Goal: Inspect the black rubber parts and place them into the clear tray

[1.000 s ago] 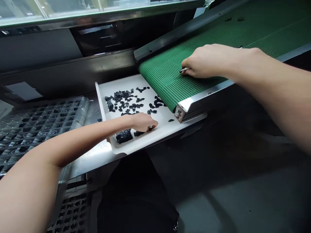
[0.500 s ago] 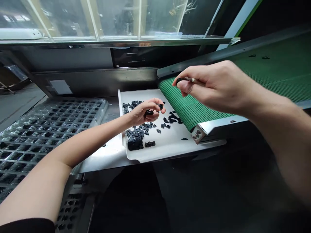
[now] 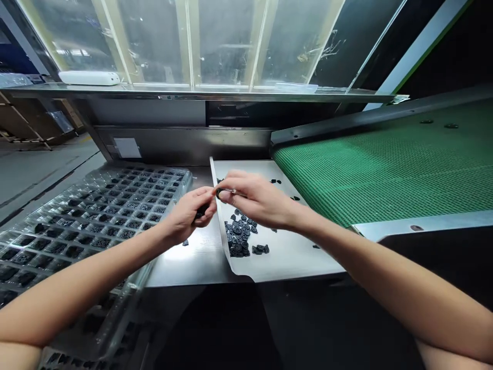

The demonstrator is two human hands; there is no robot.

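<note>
My left hand [image 3: 194, 213] is closed around small black parts [image 3: 202, 211], just left of the white tray [image 3: 285, 262]. Its fingertips meet those of my right hand [image 3: 254, 198] above the tray's left edge. The right hand is closed, pinching a small round black part [image 3: 219, 193] together with a thin metallic tool [image 3: 234, 191]. Below the hands, a pile of black parts [image 3: 239, 235] lies on the tray, with a small cluster [image 3: 261, 249] beside it.
Clear compartment trays [image 3: 133, 205] holding black parts stand at the left. A green conveyor belt [image 3: 370, 169] runs along the right, with two dark pieces far up it. One loose black part [image 3: 185, 242] lies on the metal table [image 3: 192, 270].
The view has shifted left. My right hand has moved left from over the green belt, and both hands now touch at the tray's left edge.
</note>
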